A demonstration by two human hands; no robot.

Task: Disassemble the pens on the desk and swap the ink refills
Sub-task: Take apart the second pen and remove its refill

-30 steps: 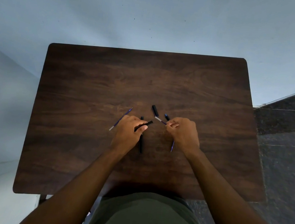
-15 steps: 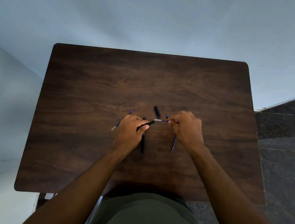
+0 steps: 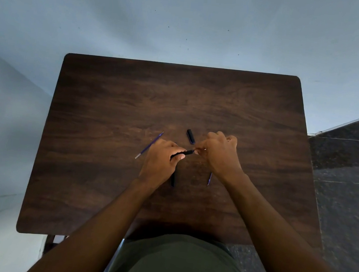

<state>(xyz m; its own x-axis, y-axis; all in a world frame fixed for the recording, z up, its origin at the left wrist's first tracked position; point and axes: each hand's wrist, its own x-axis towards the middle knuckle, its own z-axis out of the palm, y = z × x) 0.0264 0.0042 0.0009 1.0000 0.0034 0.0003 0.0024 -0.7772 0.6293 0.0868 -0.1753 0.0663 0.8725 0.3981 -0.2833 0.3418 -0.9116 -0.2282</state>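
The head view looked down on a dark wood-grain desk (image 3: 109, 103) set against a pale wall. Farthest left lay a thin blue ink refill (image 3: 149, 145), slanted, its pale end toward the near left and its tip pointing up and away, just beside the left hand. The left hand (image 3: 160, 161) was curled around a black pen barrel (image 3: 185, 153), which pointed up and right from between thumb and fingers. Below that hand, a second black pen piece (image 3: 173, 178) lay on the desk, partly hidden under the palm. Behind the two hands, a short black cap (image 3: 190, 136) rested on the wood, apart from both. The right hand (image 3: 218, 155) met the barrel's open end, its fingertips (image 3: 197, 151) pinching something small there; what they pinched was too small and covered to make out. Under the right wrist, the end of another blue refill (image 3: 209, 178) showed, lying on the desk.
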